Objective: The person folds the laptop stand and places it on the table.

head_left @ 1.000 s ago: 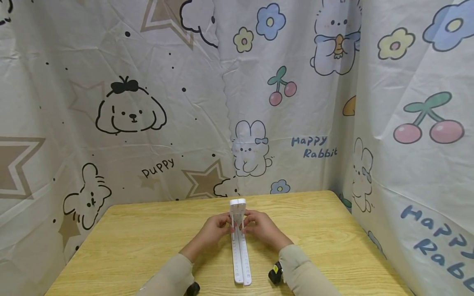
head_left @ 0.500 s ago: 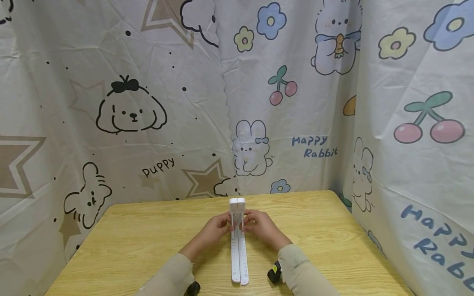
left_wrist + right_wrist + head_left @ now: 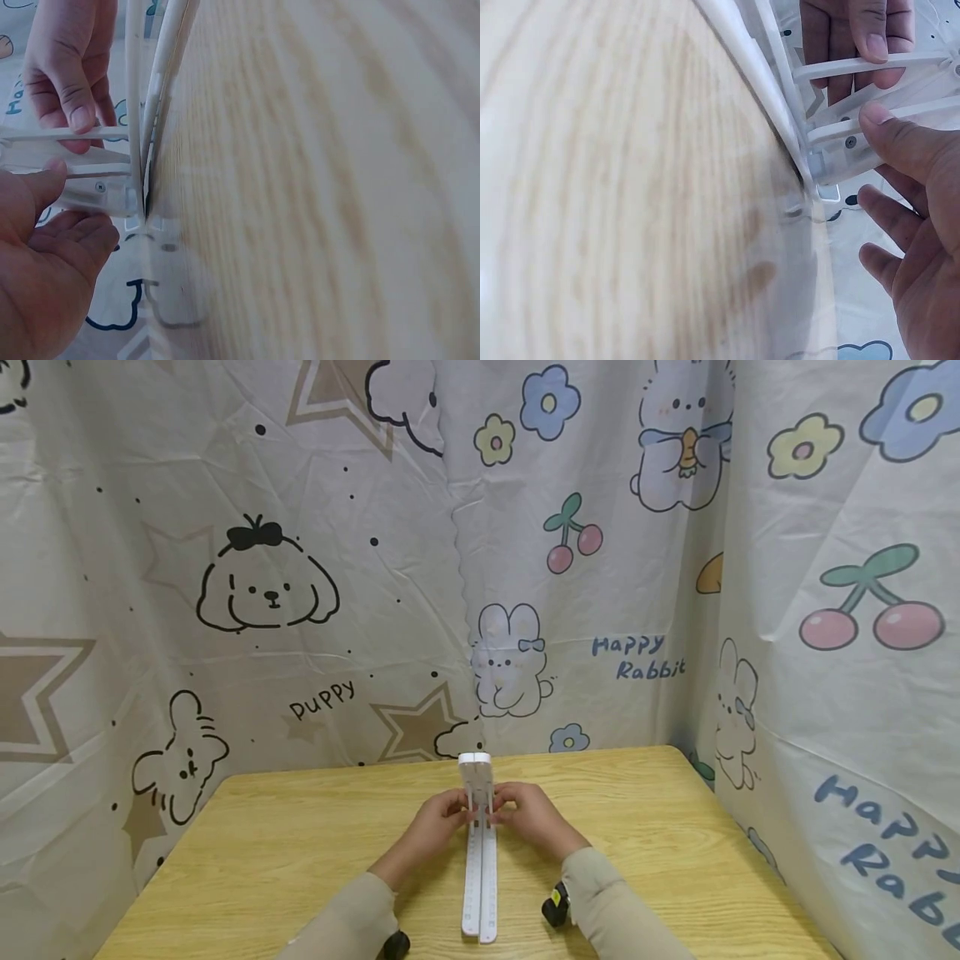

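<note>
A white folding laptop stand (image 3: pixel 480 877) lies lengthwise near the middle of the table, its two long notched bars side by side. Its far part (image 3: pixel 476 770) rises at a tilt, with thin struts (image 3: pixel 866 66) running down to the bars. My left hand (image 3: pixel 442 817) grips the stand from the left, thumb on a strut in the left wrist view. From the other side my right hand (image 3: pixel 528 814) holds it, thumb (image 3: pixel 877 116) on the near strut in the right wrist view. The inner sides of the fingers are partly hidden behind the stand.
The light wood table (image 3: pixel 637 827) spreads around both hands, its back edge just beyond the stand. Patterned curtains (image 3: pixel 405 610) hang behind and to the right. Black wrist devices (image 3: pixel 556 906) sit under the beige sleeves.
The stand's raised far part has moved slightly up and to the left. Its near end has swung a little left, then the bars have straightened. Both hands keep their grip.
</note>
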Available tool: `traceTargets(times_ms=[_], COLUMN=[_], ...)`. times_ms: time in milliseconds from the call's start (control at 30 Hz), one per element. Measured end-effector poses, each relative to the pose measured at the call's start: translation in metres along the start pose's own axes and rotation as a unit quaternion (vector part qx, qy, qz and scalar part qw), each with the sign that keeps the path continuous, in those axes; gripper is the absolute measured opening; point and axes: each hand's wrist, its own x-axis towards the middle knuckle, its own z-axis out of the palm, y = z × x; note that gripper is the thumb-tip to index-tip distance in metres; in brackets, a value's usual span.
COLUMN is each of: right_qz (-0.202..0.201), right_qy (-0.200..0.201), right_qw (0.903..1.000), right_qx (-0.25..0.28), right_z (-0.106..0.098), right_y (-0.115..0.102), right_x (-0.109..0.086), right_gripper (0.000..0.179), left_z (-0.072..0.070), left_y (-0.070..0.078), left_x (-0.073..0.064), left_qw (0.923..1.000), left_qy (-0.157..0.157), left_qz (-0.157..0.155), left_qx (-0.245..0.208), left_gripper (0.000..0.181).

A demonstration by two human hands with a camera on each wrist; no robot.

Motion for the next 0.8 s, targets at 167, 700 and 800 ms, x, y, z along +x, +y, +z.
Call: traceTargets(times_ms=[167,700,800], right_qz=[0.006,0.023,0.031], right_qy=[-0.005,0.028,0.035], right_qw=[0.9999,0.9993,0.9989], right_qx=[0.008,0.012,0.009], right_z=[-0.0006,0.0043,0.0055], right_y=[-0.0010,-0.0001,0.0002], right_x=[0.0008,-0.0018,-0.0023], right_gripper=[0.007,0.008,0.008], left_z=[0.0005,0.0015,0.0012], left_y=[0.0004,-0.0019,-0.0031], left_x=[0.0001,0.0060,0.0052], left_qw=[1.0000,0.9972,0.9951], left_qy=[0.006,0.057,0.073], left_qz=[-0.002,-0.040,-0.046], left_qx=[-0.003,-0.025,-0.048], left_gripper=[0.008,0.006,0.001])
